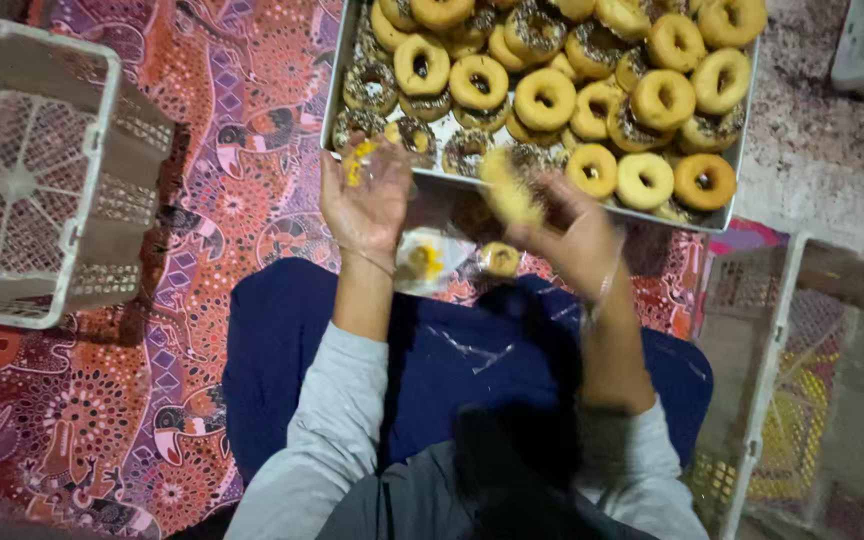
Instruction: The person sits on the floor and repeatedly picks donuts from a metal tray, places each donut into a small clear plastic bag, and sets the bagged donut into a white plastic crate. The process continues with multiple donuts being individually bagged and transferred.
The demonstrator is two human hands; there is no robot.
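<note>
Head view of a seated person handling ring doughnuts over a patterned cloth. At the upper left of the frame a pale perforated plastic crate (37, 170) lies tipped on the red, orange and purple printed floor cloth (202, 180), which covers the ground where the person sits. Left of centre, the left hand (364, 195) is raised palm up with fingers loosely curled; something small and yellow shows at its fingertips, though motion blur makes it impossible to tell whether the fingers pinch it or merely touch it. Below and between the two hands, a clear plastic wrapper (430, 258) with a yellow patch lies on the person's dark blue lap (452, 360), with one small doughnut (500, 259) just beside it. Right of centre, the right hand (572, 235) closes its fingers around a pale yellow doughnut (510, 190), smeared by movement, held just in front of the near rim of the metal tray (337, 85). The tray fills the upper centre and right, heaped with plain and sprinkle-topped doughnuts (544, 98). As a judgement, the step is best done with a light grip on the doughnut's sides, so any topping stays unsmeared. At the far right a bare speckled floor (822, 150) shows beyond the cloth, and a second mesh crate (802, 380) stands at the lower right.
</note>
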